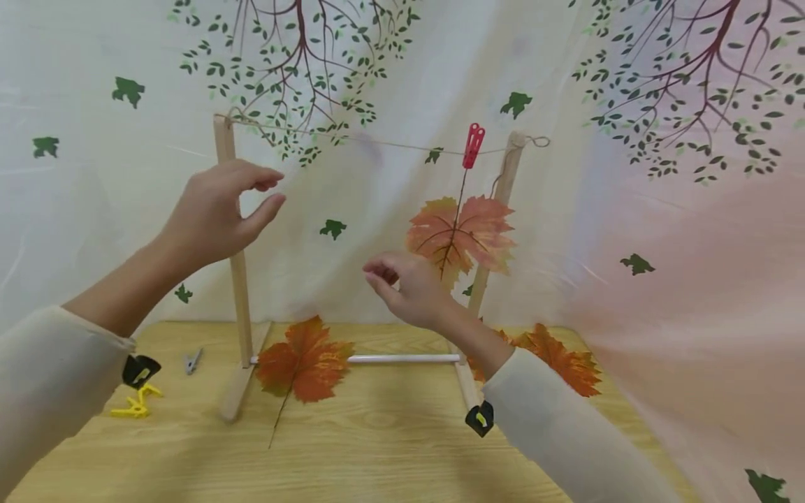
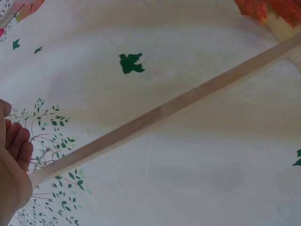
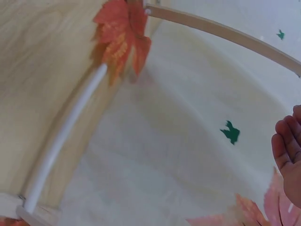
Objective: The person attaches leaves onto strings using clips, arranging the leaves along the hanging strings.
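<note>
My left hand (image 1: pixel 216 209) is raised in front of the left wooden post (image 1: pixel 240 307), thumb apart from the bent fingers, with nothing between them. Lower and to the right, my right hand (image 1: pixel 411 290) hovers with loosely curled fingers and holds nothing visible. Just behind it hangs an orange-pink artificial maple leaf (image 1: pixel 484 230), its stem pinched by a red clothespin (image 1: pixel 473 147) on a thin string (image 1: pixel 390 144). The string runs between the left post and the right wooden post (image 1: pixel 511 168). Another orange maple leaf (image 1: pixel 305 360) lies across the frame's left foot, stem toward me.
A white rod (image 1: pixel 402 358) joins the two posts low down. More orange leaves (image 1: pixel 560 356) lie at the table's right, partly behind my right forearm. Yellow clothespins (image 1: pixel 135 405) and a grey clothespin (image 1: pixel 193 360) lie at the left. A printed curtain (image 1: pixel 377 279) hangs behind the table.
</note>
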A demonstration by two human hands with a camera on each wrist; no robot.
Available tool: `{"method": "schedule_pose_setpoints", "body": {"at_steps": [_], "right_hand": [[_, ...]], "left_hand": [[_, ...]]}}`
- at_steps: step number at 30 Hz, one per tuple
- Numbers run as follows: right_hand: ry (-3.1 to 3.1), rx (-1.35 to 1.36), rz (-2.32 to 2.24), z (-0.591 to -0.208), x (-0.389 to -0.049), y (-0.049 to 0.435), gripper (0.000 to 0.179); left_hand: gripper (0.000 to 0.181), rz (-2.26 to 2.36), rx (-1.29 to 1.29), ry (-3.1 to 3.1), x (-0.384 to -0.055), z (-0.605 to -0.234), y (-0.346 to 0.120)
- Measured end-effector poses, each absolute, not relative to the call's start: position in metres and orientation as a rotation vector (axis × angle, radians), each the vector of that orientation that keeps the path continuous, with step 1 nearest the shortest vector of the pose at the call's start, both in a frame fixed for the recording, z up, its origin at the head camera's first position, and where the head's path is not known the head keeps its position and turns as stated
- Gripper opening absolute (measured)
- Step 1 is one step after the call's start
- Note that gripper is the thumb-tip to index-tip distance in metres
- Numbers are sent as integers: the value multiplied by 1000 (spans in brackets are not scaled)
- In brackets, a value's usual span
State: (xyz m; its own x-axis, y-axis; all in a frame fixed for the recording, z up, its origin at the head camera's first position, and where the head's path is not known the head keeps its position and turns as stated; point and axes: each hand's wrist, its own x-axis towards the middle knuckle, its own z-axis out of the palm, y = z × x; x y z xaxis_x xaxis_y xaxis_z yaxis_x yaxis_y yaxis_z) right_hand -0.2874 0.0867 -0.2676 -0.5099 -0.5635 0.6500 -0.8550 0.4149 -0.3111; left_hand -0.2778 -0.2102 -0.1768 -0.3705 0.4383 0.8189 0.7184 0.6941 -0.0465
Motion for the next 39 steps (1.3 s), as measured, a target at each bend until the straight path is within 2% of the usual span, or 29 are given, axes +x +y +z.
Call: {"method": "schedule_pose_setpoints", "body": {"at_steps": [9, 15, 24, 33, 39], "right_hand": [[-2293, 1313, 791, -311, -288, 57, 11], [-2384, 1394, 539, -337, -285, 37, 14], [-2413, 1470, 270, -374, -279, 13, 15], [-2471, 1531, -19, -414, -268, -17, 26], [-2569, 1511, -123, -422, -265, -22, 33]], "left_hand": [[28, -345, -850, -2078, -275, -238, -261], [31, -309, -782, -2153, -269, -290, -296], [24, -290, -627, -2371, -257, -358, -353], [28, -235, -486, -2740, -240, -401, -405], [33, -354, -426, -2963, -241, -414, -430]]}}
